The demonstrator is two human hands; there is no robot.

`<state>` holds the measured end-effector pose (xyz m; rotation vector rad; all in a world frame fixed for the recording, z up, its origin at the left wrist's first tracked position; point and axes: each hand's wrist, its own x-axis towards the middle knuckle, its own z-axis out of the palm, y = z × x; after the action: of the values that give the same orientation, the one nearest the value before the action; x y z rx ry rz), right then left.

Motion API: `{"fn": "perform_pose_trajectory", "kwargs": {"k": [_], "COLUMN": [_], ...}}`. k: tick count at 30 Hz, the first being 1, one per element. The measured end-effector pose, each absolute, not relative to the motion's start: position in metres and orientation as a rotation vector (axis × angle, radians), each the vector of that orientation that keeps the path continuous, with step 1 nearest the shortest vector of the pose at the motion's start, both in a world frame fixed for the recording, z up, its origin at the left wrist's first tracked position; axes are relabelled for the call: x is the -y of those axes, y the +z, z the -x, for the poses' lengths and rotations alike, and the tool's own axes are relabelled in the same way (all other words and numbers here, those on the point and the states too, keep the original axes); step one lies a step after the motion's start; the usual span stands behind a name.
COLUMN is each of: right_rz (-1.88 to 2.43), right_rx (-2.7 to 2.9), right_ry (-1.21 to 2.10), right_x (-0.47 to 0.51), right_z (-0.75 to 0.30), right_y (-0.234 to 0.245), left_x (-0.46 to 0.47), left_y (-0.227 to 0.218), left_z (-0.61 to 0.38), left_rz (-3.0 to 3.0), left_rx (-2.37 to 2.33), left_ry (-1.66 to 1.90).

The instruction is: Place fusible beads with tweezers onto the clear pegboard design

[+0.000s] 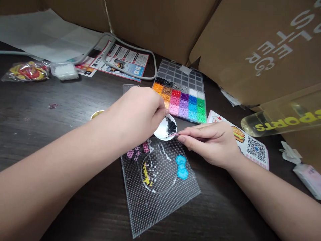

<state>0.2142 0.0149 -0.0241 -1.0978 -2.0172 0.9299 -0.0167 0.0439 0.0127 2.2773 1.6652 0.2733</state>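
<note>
My left hand (137,113) is closed, its fingertips pinching the rim of a small white dish (163,130) that holds black beads (171,126). My right hand (213,144) is closed on thin metal tweezers (178,135) whose tips reach the black beads in the dish. Below both hands lies a clear square pegboard (160,197) with pink, yellow and blue bead shapes on it and a round clear lid (158,171) resting over part of them. A compartment box of coloured beads (182,100) stands open just behind the dish.
Cardboard boxes (253,47) wall off the back and right. A printed leaflet (253,147) and a clear bottle (283,121) lie to the right. At far left sit a plastic bag of coloured pieces (26,71), a small tub (64,71), flyers (122,62) and a grey cable (140,50).
</note>
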Motion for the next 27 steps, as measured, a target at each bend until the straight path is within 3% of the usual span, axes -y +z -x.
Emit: {"fn": "perform_pose_trajectory", "kwargs": {"k": [15, 27], "right_rz": [1.133, 1.08], "right_rx": [1.922, 2.082], "right_ry": [0.854, 0.982], "right_x": [-0.012, -0.026], "right_z": [-0.217, -0.224], "right_y": [-0.023, -0.034], "left_x": [-0.047, -0.052], "left_y": [0.014, 0.011], "left_z": [0.019, 0.022], "left_rz": [-2.262, -2.261], "left_rx": [-1.735, -1.782], "left_ry": [0.237, 0.248]}}
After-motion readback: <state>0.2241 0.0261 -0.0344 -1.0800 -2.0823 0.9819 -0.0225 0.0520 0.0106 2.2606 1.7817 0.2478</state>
